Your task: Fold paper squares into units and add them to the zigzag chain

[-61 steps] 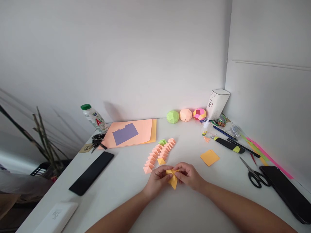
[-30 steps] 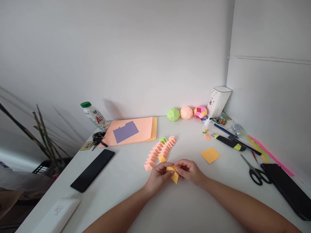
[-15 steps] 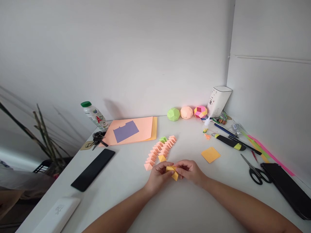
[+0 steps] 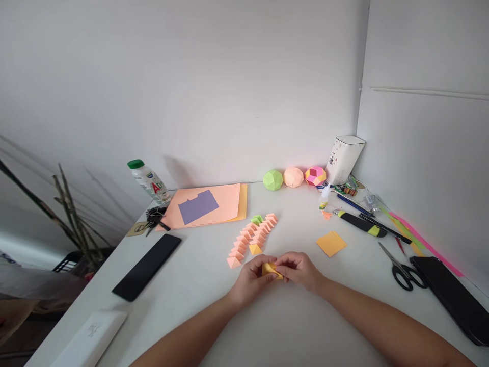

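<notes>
Between my two hands is a small folded piece of yellow paper (image 4: 272,270), partly hidden by the fingers. My left hand (image 4: 251,278) grips its left side with thumb and fingers. On the other side, the fingertips of my right hand (image 4: 300,270) pinch its right part. Just beyond my left hand lie two rows of folded peach paper pieces (image 4: 240,243), with a green piece (image 4: 257,219) at the far end and a yellow folded piece (image 4: 255,249) at the near end. A stack of square yellow paper (image 4: 331,243) lies to the right.
Paper balls (image 4: 293,177) stand by the wall. Scissors (image 4: 401,267), a cutter (image 4: 361,223) and a black case (image 4: 451,300) are at right. Paper sheets (image 4: 229,204), a bottle (image 4: 148,181), keys (image 4: 155,216) and a black phone-like slab (image 4: 147,267) are at left.
The yellow paper between my hands has been folded or turned, so its lower corner no longer hangs down as far. Both hands have stayed nearly in place.
</notes>
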`<state>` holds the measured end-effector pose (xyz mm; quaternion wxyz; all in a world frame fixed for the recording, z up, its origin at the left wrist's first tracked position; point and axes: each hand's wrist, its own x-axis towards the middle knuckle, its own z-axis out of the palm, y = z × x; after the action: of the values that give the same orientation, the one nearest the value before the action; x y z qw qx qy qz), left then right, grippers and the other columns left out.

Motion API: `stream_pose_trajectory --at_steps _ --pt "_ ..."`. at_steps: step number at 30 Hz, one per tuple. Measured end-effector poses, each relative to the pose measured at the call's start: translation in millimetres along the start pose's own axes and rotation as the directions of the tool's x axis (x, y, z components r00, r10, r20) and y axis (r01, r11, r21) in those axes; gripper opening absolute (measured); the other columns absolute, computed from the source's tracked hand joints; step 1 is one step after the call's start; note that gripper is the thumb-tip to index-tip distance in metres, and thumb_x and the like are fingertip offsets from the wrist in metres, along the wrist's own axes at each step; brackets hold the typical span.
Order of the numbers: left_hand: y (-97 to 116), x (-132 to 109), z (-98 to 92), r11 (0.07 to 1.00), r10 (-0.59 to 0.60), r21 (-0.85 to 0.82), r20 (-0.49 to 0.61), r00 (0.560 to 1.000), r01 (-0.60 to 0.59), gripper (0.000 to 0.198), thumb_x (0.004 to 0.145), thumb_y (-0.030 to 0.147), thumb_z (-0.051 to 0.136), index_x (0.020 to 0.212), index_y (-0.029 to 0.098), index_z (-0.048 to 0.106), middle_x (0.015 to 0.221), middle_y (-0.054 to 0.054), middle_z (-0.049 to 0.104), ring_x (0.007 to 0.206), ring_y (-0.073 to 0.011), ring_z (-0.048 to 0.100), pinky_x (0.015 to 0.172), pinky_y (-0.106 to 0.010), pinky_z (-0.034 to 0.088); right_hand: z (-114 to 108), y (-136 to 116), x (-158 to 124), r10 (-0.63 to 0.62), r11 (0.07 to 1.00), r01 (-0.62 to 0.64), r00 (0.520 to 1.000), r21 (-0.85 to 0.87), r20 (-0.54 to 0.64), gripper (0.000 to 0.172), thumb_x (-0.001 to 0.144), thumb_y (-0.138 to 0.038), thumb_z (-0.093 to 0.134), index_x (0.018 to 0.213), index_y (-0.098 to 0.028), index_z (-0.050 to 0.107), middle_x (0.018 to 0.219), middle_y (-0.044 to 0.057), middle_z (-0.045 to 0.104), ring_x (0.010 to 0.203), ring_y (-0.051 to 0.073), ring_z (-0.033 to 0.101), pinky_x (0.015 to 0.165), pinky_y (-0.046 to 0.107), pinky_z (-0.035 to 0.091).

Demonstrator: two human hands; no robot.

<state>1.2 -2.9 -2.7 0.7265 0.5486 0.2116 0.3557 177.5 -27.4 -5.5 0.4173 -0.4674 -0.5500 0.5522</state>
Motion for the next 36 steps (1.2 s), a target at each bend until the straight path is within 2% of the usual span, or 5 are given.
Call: stream_pose_trajectory --at_steps 4,12,17,27,36 --pt "-4.3 -0.4 -3.4 0.999 -0.016 0.047 -0.028 0.999 0.017 0.025 0.077 0.025 0.066 0.100 0.020 0.061 0.091 -0.005 0.062 0.082 -0.0197 0.062 0.080 -0.039 0.048 0.4 -0.6 -0.1 0.003 1.000 -0.003 1.000 -0.019 0.015 0.017 0.078 -0.032 0.063 0.079 -0.016 0.063 0.064 -0.001 0.059 0.052 0.011 0.054 0.052 0.024 0.045" --pt "-7.2 -0.5 -6.3 0.925 0.082 0.381 -0.144 0.986 -0.021 0.012 0.073 0.029 0.068 0.079 0.020 0.065 0.095 -0.005 0.051 0.088 -0.0181 0.053 0.072 -0.030 0.047 1.6 -3.5 -1.9 -0.011 0.998 0.014 0.999 -0.055 0.049 0.016 0.080 -0.031 0.059 0.075 -0.016 0.060 0.066 -0.001 0.056 0.054 0.010 0.051 0.053 0.023 0.044" --pt "-7.5 -1.2 -4.9 0.949 0.034 0.315 -0.177 0.984 0.024 0.017 0.077 0.033 0.063 0.076 0.016 0.060 0.075 -0.001 0.052 0.067 -0.0133 0.054 0.063 -0.027 0.045 1.6 0.3 -1.9 -0.035 0.999 0.036 0.998 -0.025 0.046 0.015 0.079 -0.031 0.059 0.083 -0.017 0.059 0.072 0.000 0.058 0.058 0.011 0.053 0.055 0.025 0.046" --pt "-7.3 -0.4 -5.4 0.969 -0.001 0.242 -0.208 0.978 0.052 0.020 0.078 0.034 0.062 0.076 0.015 0.059 0.072 0.000 0.056 0.068 -0.0132 0.053 0.063 -0.025 0.043 5.6 -2.7 -2.1 -0.106 0.982 0.106 0.994 -0.154 0.008 0.020 0.076 -0.026 0.060 0.094 -0.017 0.060 0.073 0.001 0.060 0.055 0.010 0.051 0.050 0.022 0.043" --pt "-6.5 -2.3 -4.4 0.921 0.067 0.389 -0.228 0.971 0.028 0.020 0.079 0.035 0.061 0.074 0.016 0.061 0.071 -0.001 0.055 0.066 -0.0129 0.051 0.060 -0.025 0.041 5.4 -2.4 -3.4 -0.113 0.974 0.111 0.994 -0.197 0.001 0.017 0.081 -0.028 0.055 0.088 -0.016 0.065 0.063 0.000 0.058 0.053 0.011 0.051 0.050 0.024 0.044"
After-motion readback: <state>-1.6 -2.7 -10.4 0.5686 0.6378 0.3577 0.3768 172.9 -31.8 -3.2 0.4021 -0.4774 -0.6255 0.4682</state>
